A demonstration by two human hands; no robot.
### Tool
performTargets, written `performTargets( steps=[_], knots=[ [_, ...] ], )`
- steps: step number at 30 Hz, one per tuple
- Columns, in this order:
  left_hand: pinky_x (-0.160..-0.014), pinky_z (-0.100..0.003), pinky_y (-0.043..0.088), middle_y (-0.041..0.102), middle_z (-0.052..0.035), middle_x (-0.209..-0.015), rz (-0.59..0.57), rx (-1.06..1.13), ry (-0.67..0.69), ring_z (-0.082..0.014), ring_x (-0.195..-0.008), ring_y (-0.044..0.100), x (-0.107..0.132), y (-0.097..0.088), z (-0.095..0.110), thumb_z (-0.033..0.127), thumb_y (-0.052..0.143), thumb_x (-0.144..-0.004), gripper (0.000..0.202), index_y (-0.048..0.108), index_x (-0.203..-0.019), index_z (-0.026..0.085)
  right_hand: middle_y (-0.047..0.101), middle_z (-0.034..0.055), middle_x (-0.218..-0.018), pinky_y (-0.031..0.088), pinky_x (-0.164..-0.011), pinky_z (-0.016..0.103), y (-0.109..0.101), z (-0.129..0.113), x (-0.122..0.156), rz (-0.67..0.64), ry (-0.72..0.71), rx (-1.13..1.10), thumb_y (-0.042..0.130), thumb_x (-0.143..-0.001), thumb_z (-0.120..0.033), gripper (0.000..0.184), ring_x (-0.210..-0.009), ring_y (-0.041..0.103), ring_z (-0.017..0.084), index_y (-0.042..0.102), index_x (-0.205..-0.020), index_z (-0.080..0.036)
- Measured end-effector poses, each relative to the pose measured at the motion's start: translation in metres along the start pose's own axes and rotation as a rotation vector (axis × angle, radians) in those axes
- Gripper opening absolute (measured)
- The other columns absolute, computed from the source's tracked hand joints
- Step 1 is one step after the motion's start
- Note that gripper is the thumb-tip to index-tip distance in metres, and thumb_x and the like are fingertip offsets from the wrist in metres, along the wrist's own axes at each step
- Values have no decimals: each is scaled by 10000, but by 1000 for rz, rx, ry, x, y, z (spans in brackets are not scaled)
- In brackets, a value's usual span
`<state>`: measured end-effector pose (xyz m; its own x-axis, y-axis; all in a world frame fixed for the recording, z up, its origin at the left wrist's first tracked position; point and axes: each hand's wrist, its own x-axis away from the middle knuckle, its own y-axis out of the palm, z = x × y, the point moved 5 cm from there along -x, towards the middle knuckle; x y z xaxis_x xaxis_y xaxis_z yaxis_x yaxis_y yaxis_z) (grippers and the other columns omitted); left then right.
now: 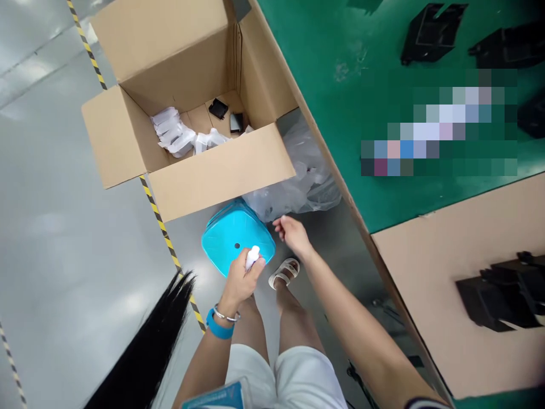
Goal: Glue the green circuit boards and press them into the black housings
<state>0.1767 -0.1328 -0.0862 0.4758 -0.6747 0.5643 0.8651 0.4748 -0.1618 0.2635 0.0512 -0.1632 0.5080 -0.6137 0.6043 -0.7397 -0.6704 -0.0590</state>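
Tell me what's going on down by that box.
A person stands beside a green bench, looking down. Their left hand grips a small white piece over a turquoise stool. The right hand is open, fingers spread near a clear plastic bag. Just beyond is an open cardboard box holding white wrapped pieces and a couple of black parts.

No text, number or brand can be read. The blue card (221, 396) at the near edge bears a pale mark too blurred to make out, and a patch on the green table (332, 68) at the far right is pixelated.
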Motion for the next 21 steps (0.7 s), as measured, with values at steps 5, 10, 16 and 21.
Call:
performTargets(
  steps=[5, 10, 16, 21],
  knots=[
    [-631, -268, 384, 588, 5, -768, -56, -64, 115, -142, -670, 500, 6, 10, 53, 427, 632, -881, 231, 578, -871, 203, 534, 29, -798, 400, -554, 272, 8, -50, 113, -80, -123, -131, 664, -796, -619, 455, -655, 476, 139, 689, -1019, -223],
    [-605, -257, 371, 533, 23, -725, -112, -52, 167, -125, -632, 474, 17, 33, 79, 448, 568, -922, 258, 530, -871, 197, 602, 53, -927, 510, -627, 319, -19, -97, 150, -173, -31, -610, 644, -795, -579, 423, -714, 592, 165, 658, -1040, -235],
    [-586, -247, 381, 511, 31, -710, -219, -15, 198, -106, -594, 470, 20, 61, 102, 478, 531, -947, 310, 511, -859, 182, 688, 64, -952, 534, -838, 377, -88, -126, 151, 69, -159, -424, 696, -824, -475, 290, -857, 666, 190, 677, -936, -209],
    [-583, -241, 391, 505, 42, -668, -271, -17, 204, -105, -584, 467, 18, 81, 117, 494, 531, -939, 323, 495, -853, 184, 686, 65, -1062, 480, -941, 409, -183, -169, 97, 632, -511, 407, 563, -919, -344, 206, -987, 604, 208, 705, -1014, -229]
  ],
)
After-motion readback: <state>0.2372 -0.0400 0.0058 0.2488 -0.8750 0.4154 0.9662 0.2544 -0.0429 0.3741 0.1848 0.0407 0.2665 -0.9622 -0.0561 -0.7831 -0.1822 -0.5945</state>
